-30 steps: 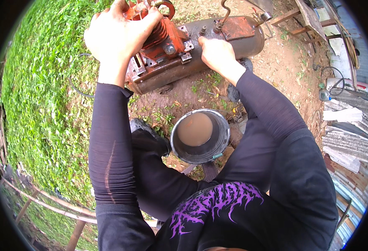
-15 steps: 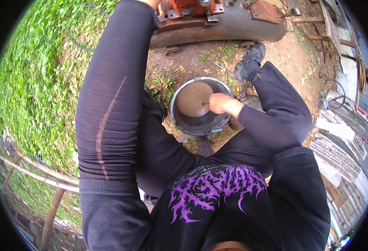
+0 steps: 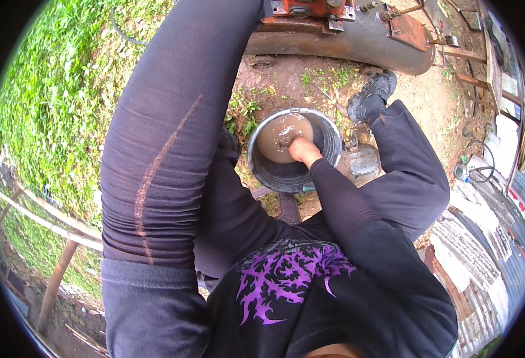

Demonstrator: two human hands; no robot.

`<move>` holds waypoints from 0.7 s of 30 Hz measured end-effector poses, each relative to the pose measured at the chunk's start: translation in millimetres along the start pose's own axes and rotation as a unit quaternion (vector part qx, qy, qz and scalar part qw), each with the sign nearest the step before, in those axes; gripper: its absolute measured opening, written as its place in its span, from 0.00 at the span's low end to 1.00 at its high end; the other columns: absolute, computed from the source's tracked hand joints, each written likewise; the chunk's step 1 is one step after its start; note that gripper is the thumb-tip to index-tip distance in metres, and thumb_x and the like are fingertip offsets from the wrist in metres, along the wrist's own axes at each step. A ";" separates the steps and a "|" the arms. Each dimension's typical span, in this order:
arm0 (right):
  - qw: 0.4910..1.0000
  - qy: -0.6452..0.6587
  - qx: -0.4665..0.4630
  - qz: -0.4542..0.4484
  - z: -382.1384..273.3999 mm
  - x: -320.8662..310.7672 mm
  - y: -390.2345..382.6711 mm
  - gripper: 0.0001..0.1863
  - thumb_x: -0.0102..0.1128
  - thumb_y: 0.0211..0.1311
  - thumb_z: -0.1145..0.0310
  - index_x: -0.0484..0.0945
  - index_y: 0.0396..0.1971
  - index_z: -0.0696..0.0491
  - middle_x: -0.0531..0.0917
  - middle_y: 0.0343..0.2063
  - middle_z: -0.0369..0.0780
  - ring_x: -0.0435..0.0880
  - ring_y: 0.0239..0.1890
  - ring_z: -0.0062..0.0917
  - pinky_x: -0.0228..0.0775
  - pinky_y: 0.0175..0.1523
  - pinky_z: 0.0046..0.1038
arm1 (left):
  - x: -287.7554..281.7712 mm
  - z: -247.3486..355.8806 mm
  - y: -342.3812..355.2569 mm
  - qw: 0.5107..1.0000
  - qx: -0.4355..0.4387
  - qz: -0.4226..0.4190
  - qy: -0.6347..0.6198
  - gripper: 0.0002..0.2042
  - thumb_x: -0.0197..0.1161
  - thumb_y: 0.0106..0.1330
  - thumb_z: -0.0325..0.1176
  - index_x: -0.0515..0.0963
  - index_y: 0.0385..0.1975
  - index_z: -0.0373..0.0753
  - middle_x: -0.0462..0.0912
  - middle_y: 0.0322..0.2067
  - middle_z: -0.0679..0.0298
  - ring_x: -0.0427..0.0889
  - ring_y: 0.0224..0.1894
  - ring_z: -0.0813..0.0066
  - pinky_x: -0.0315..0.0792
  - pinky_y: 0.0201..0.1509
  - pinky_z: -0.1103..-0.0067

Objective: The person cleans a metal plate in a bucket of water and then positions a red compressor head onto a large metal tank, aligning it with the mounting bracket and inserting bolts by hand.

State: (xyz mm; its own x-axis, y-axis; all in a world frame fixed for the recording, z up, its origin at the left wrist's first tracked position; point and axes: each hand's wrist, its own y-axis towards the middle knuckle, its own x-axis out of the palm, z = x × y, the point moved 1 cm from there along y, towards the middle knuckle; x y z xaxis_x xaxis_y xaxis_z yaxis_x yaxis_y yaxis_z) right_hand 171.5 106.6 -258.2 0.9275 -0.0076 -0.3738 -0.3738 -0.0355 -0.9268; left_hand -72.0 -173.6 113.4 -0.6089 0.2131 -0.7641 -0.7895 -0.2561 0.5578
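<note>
My right hand (image 3: 303, 150) is inside a round black bucket (image 3: 328, 128), its fingers pinched together at the surface of murky brown water (image 3: 274, 128). Ripples and bright glints spread around the fingertips. A thin dark piece shows only faintly there, mostly hidden by the water and fingers. The bucket stands on the ground between my legs. My left arm (image 3: 167, 137) reaches up past the top edge, toward a rusty cylindrical tank (image 3: 346, 45) with orange-red machinery (image 3: 301, 9) on it. The left hand itself is out of the picture.
A dull metal can (image 3: 364, 162) sits right of the bucket, close to my leg. Corrugated sheets (image 3: 483, 256) and a coiled hose (image 3: 483, 161) lie at the right. Grass (image 3: 53, 119) covers the left, with a wooden rail (image 3: 59, 274) at the lower left.
My right hand has dipped down from just above the water to its surface, taking the thin dark piece along and stirring up ripples. The left hand has slipped out at the top.
</note>
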 end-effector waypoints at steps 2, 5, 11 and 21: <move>0.987 -0.002 -0.159 -0.001 16.1 -10.5 10.6 0.15 0.53 0.70 0.64 0.88 0.37 0.55 0.88 0.45 0.51 0.87 0.50 0.39 0.76 0.56 0.37 | -3.0 5.5 4.2 1.000 0.007 0.001 -0.025 0.29 0.67 0.48 0.64 0.88 0.37 0.43 0.90 0.32 0.54 0.90 0.37 0.59 0.82 0.45 0.69; 0.940 0.156 -0.303 0.006 7.1 -87.4 -41.5 0.11 0.54 0.71 0.68 0.83 0.34 0.56 0.85 0.31 0.41 0.83 0.35 0.27 0.74 0.44 0.29 | -16.6 -0.8 -4.1 0.999 -0.020 -0.037 -0.019 0.27 0.67 0.47 0.61 0.87 0.33 0.42 0.89 0.30 0.53 0.90 0.36 0.58 0.81 0.44 0.68; 0.856 0.196 -0.435 0.200 31.0 -225.1 -126.6 0.11 0.50 0.75 0.66 0.78 0.34 0.55 0.76 0.22 0.33 0.75 0.27 0.20 0.69 0.37 0.25 | -10.3 20.0 6.2 0.997 -0.041 -0.048 -0.034 0.25 0.69 0.45 0.59 0.84 0.30 0.41 0.85 0.27 0.51 0.86 0.34 0.53 0.78 0.44 0.63; 0.828 0.125 -0.304 0.455 -40.8 -374.5 -139.3 0.13 0.53 0.74 0.67 0.83 0.49 0.54 0.88 0.39 0.47 0.86 0.47 0.39 0.74 0.54 0.37 | -9.6 17.2 8.5 0.999 0.001 0.035 -0.025 0.20 0.72 0.42 0.52 0.80 0.21 0.40 0.81 0.19 0.53 0.84 0.26 0.53 0.78 0.33 0.64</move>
State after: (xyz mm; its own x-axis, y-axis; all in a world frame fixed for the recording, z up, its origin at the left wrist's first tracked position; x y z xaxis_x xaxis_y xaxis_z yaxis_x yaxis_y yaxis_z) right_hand -123.5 73.6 12.3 0.2643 -0.5108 -0.8181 -0.9163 -0.3976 -0.0479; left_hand -74.1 -161.6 131.0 -0.6649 0.2413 -0.7069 -0.7456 -0.2701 0.6092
